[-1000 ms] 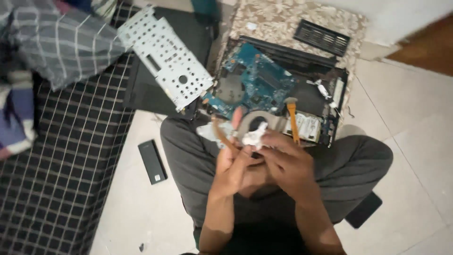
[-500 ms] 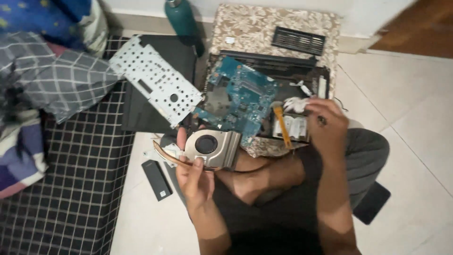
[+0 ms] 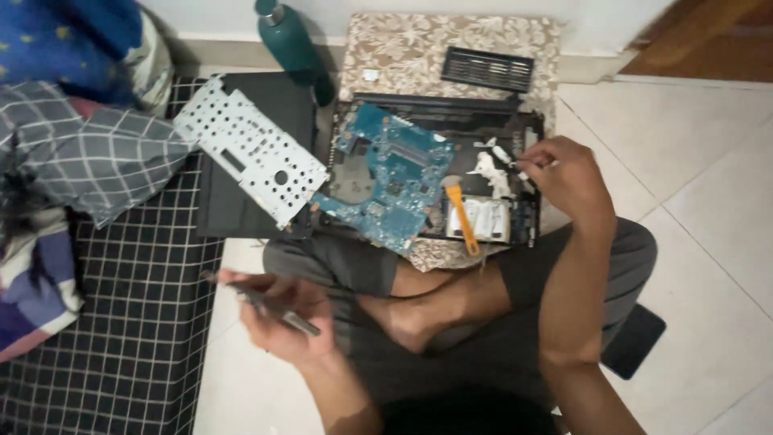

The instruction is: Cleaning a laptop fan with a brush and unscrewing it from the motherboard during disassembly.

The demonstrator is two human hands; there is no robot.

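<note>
At 7 o'clock from the opened laptop, over the pale floor beside my knee, my left hand holds a flat dark grey part, thin and seen edge-on; fingers curled around it, exact kind of part too blurred to tell. At 3 o'clock of the laptop, my right hand reaches into the black laptop base, fingertips pinched narrow on a small white bit at the chassis edge; what it is I cannot tell. Just at 9 o'clock of that hand lies a crumpled white wad. Blue-green circuit board sits tilted in the base, at 9 o'clock of the wad. Orange plastic pry tool lies at 6 o'clock of the wad, across a silver drive. Perforated silver metal plate rests at 9 o'clock of the board, on a black cover. Dark green bottle stands at 11 o'clock. Black vent grille lies at 12 o'clock on the floral cloth. Checked black mattress at far 8 o'clock.
</note>
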